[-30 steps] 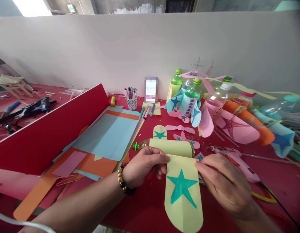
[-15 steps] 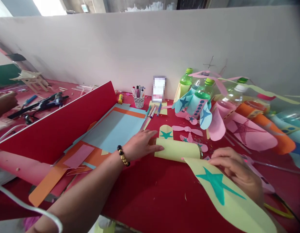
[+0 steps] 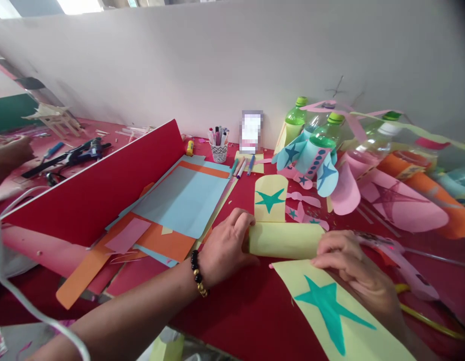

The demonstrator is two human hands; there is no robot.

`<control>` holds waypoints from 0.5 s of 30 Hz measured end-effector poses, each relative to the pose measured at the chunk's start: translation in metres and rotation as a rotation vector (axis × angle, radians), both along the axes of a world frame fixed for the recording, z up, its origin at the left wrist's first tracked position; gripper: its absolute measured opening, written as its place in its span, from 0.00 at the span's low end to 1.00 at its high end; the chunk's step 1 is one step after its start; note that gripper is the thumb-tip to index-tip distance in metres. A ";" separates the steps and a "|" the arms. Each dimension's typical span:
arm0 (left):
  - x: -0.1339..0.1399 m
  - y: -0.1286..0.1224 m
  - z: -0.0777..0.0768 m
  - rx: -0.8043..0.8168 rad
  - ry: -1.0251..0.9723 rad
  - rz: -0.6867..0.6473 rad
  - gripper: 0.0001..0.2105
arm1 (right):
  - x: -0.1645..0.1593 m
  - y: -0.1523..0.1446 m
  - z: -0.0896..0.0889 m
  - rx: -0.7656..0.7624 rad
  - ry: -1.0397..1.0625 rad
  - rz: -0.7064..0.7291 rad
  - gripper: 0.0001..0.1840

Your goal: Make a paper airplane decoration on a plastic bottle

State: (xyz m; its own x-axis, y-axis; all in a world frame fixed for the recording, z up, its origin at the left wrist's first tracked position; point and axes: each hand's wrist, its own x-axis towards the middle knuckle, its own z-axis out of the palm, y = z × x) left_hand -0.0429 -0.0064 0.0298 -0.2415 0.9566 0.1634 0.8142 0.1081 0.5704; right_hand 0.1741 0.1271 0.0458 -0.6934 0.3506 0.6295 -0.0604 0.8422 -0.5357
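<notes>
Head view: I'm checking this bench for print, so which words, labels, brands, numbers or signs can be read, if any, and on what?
No text can be read.
Upright screen: pixelated, unreadable.
Small yellow tube: any print too small to read.
Loose blue pen: likewise too small.
Yellow paper in the right hand: a drawn green star, no lettering visible.

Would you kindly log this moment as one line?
left hand: holding yellow cylinder | right hand: holding starred yellow paper | beyond cylinder: second starred paper | nearby: glue gun
</notes>
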 end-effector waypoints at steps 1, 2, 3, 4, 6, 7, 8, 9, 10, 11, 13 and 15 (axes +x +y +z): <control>0.002 -0.001 -0.001 0.013 0.005 -0.004 0.28 | -0.001 -0.001 -0.002 0.017 -0.007 -0.010 0.07; 0.003 -0.001 -0.002 0.023 0.011 -0.007 0.28 | -0.002 -0.001 -0.003 0.033 -0.010 -0.020 0.06; 0.004 -0.001 -0.003 0.030 0.015 -0.011 0.29 | -0.002 -0.001 -0.004 0.049 -0.011 -0.027 0.06; 0.004 -0.001 -0.003 0.034 0.014 -0.013 0.29 | -0.003 -0.001 -0.005 0.065 -0.011 -0.032 0.06; 0.004 0.000 -0.003 0.034 -0.003 -0.019 0.29 | -0.003 0.000 -0.006 0.086 -0.027 -0.036 0.07; 0.004 0.000 -0.003 0.030 -0.016 -0.022 0.29 | -0.004 0.001 -0.006 0.095 -0.034 -0.036 0.07; 0.004 0.000 -0.002 0.027 -0.029 -0.025 0.29 | -0.004 0.001 -0.005 0.100 -0.044 -0.034 0.08; 0.003 0.000 -0.002 0.024 -0.041 -0.027 0.29 | -0.004 0.001 -0.005 0.104 -0.054 -0.032 0.08; 0.002 0.000 -0.001 0.021 -0.051 -0.030 0.29 | -0.005 0.001 -0.006 0.108 -0.062 -0.031 0.08; 0.002 0.000 -0.001 0.018 -0.059 -0.033 0.29 | -0.005 0.001 -0.006 0.115 -0.065 -0.029 0.08; 0.001 0.000 -0.001 0.018 -0.071 -0.038 0.28 | -0.005 0.001 -0.008 0.133 -0.068 -0.033 0.08; 0.000 0.000 -0.001 0.021 -0.081 -0.044 0.27 | -0.005 0.002 -0.011 0.146 -0.067 -0.042 0.08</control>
